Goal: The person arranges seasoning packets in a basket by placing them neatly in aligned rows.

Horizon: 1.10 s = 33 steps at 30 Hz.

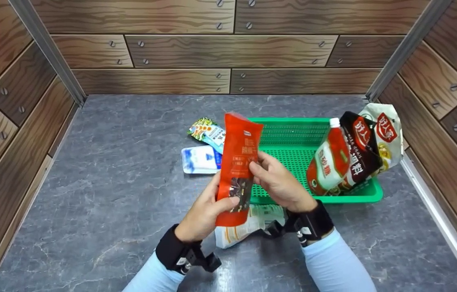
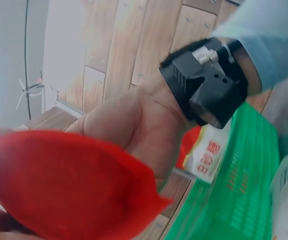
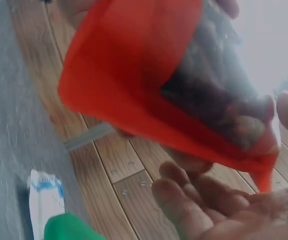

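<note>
A tall red pouch (image 1: 238, 162) with a see-through window of dark dried contents is held up in front of me, tilted slightly. My left hand (image 1: 206, 209) grips its lower left side, thumb across the front near the window. At the pouch's right edge is my right hand (image 1: 275, 180); in the right wrist view its thumb and fingers (image 3: 183, 200) are spread apart around a corner of the red pouch. The left wrist view has the red pouch (image 2: 74, 185) close to the camera, hiding the left fingertips.
A green basket (image 1: 293, 121) holds a red-and-white sugar pouch (image 1: 327, 162), a black bag (image 1: 358, 150) and a white bag (image 1: 390, 121). Left of it lie a colourful packet (image 1: 206, 129) and a blue-and-white packet (image 1: 200, 159). A white bag (image 1: 232, 235) lies below my hands. Wood-patterned walls (image 1: 228, 50) surround the grey surface.
</note>
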Each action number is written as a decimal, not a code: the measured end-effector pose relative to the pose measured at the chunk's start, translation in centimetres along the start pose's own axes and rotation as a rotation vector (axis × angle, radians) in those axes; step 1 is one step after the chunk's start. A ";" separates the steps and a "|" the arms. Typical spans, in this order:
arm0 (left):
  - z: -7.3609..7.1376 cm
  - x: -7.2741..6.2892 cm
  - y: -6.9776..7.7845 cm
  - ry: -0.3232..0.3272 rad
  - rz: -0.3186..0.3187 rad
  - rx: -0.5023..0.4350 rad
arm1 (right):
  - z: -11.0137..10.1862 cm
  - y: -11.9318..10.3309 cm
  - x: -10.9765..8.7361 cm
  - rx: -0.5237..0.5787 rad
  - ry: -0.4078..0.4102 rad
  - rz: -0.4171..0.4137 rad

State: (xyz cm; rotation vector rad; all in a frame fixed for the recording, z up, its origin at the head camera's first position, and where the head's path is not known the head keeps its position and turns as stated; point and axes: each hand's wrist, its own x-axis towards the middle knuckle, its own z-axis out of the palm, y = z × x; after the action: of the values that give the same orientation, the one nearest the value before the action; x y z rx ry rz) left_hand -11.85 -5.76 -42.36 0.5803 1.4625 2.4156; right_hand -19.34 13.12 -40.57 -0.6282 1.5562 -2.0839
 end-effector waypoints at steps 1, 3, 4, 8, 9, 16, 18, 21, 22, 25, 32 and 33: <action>0.0 0.0 0.0 -0.017 -0.008 -0.021 | 0.0 0.0 0.0 0.019 -0.012 0.000; 0.0 0.0 -0.2 -0.039 -0.022 -0.051 | -0.1 -0.1 -0.1 0.040 -0.019 -0.001; -0.1 0.0 -0.2 -0.045 -0.027 -0.054 | -0.1 -0.1 -0.2 0.044 -0.018 -0.004; -0.2 0.0 -0.3 -0.027 -0.033 0.002 | 0.1 -0.1 -0.3 -0.009 0.016 -0.012; -0.2 0.0 -0.4 -0.011 -0.032 0.034 | 0.1 -0.1 -0.4 -0.037 0.030 -0.010; -0.5 0.1 -0.9 0.165 0.003 0.396 | 0.6 -0.2 -0.8 -0.225 0.112 0.030; -0.5 0.1 -0.9 0.185 0.006 0.460 | 0.5 -0.4 -0.8 -0.256 0.102 0.040; -0.6 0.0 -0.9 0.177 0.000 0.484 | 0.0 -1.0 -0.9 -0.296 0.080 0.045; -0.6 0.0 -0.9 0.168 -0.007 0.479 | -0.2 -1.2 -0.9 -0.302 0.075 0.045; -0.7 -0.1 -0.8 0.148 -0.030 0.461 | -1.2 -2.3 -0.7 -0.312 0.078 0.045; -0.5 0.0 -0.9 0.079 -0.078 0.372 | -3.1 -4.3 -0.2 -0.291 -0.003 0.102; -0.5 0.1 -0.9 0.065 -0.081 0.350 | -3.3 -4.5 -0.1 -0.286 -0.025 0.117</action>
State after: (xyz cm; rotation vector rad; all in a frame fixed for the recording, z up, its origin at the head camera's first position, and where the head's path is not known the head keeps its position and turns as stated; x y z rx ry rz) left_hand -12.12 -5.66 -43.36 0.5045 1.9159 2.1491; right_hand -21.64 16.83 -37.13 -0.6413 1.8477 -1.7770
